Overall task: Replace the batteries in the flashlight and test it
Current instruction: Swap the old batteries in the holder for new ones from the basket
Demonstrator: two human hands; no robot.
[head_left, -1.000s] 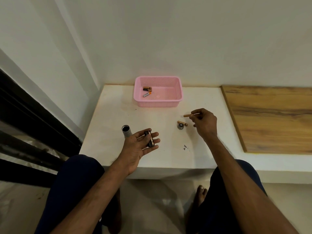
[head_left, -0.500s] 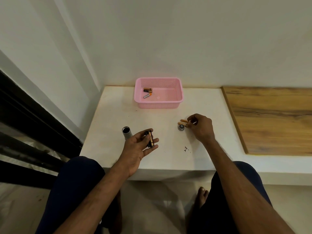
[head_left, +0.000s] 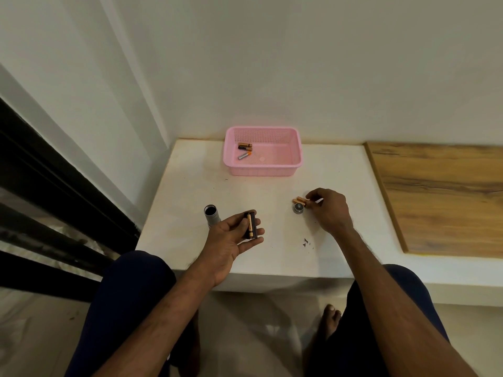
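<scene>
The left hand [head_left: 231,240] cradled a battery holder [head_left: 251,225] in curled fingers, just right of the flashlight body [head_left: 212,216]. The right hand [head_left: 329,210] pinched orange batteries [head_left: 299,200] beside the end cap [head_left: 298,208], right of the body on the counter [head_left: 272,191].

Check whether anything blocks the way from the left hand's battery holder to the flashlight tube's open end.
Nothing visible does. The left hand holds the battery holder right beside the upright tube, whose open mouth is uncovered.
</scene>
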